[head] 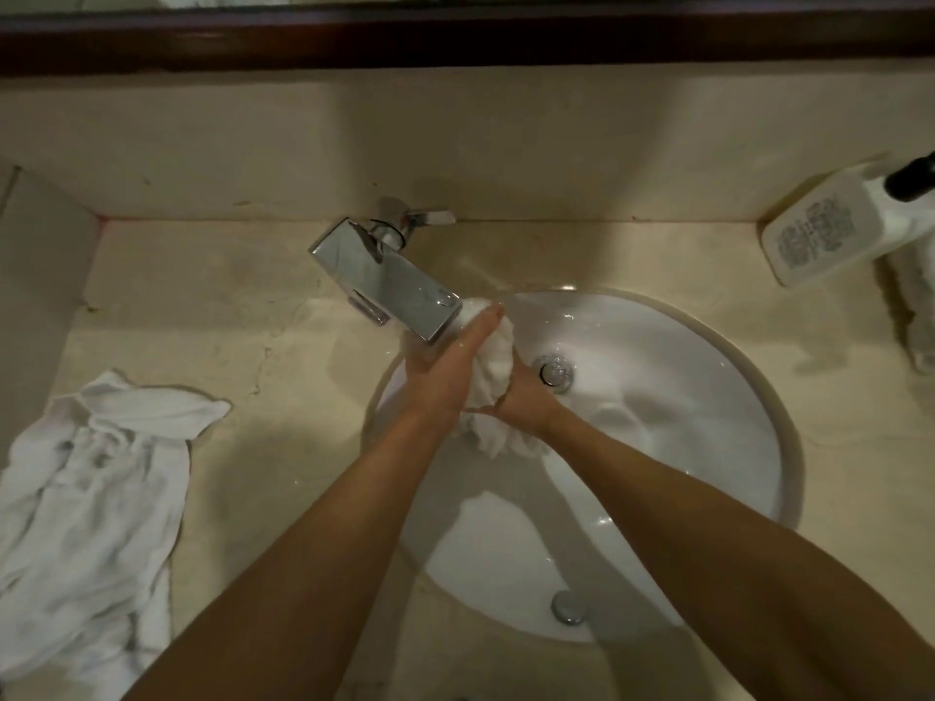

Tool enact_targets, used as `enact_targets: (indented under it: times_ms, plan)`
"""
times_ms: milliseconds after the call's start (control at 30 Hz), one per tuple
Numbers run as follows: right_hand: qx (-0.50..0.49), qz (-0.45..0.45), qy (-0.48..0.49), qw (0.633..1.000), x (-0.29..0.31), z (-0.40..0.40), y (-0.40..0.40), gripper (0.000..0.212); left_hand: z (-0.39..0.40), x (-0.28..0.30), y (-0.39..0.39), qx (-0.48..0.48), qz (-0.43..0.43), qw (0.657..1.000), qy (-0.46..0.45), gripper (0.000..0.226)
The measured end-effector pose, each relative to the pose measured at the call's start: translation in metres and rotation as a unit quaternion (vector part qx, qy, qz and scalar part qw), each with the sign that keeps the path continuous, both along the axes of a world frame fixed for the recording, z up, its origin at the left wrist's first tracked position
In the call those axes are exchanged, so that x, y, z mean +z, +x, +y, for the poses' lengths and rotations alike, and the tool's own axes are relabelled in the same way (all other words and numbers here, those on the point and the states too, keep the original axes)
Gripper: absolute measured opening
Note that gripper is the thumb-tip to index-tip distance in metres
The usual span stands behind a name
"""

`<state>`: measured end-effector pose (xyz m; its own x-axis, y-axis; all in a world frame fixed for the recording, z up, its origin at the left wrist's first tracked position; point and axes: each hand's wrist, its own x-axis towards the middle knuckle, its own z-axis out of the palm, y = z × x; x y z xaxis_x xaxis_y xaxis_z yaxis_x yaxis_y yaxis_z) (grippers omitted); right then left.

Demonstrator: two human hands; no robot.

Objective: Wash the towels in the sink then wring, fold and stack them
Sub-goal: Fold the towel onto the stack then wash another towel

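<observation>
Wet white towel (490,369) bunched up over the sink (657,397), right below the faucet (389,280) spout. Squeezed between both hands: left hand (445,369) laid along its near side with fingers fairly straight, right hand (521,397) curled round it from underneath. Probably soft, floppy, heavy with water, a bit slippery; best grabbed at both ends of the bundle for wringing. Crumpled white towels (96,493) heaped on the counter (253,447) off to the left, well apart. Soap bottle (835,225) far right. Spout crowding the top of the bundle, so not much room to twist up there.
</observation>
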<state>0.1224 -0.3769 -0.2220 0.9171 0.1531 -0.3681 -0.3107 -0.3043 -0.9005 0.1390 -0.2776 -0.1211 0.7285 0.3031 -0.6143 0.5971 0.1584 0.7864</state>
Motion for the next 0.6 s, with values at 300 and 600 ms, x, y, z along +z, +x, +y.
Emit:
enact_targets:
  times_ms: [300, 600]
  plan:
    - [0.095, -0.016, -0.101, 0.990, 0.018, 0.006, 0.021, 0.059, 0.031, -0.011, -0.007, 0.139, -0.003, 0.966, -0.218, 0.032]
    - [0.417, -0.002, -0.261, 0.870, 0.064, -0.006, 0.063, 0.024, 0.080, 0.002, -0.054, -0.232, -0.123, 0.940, 0.216, 0.034]
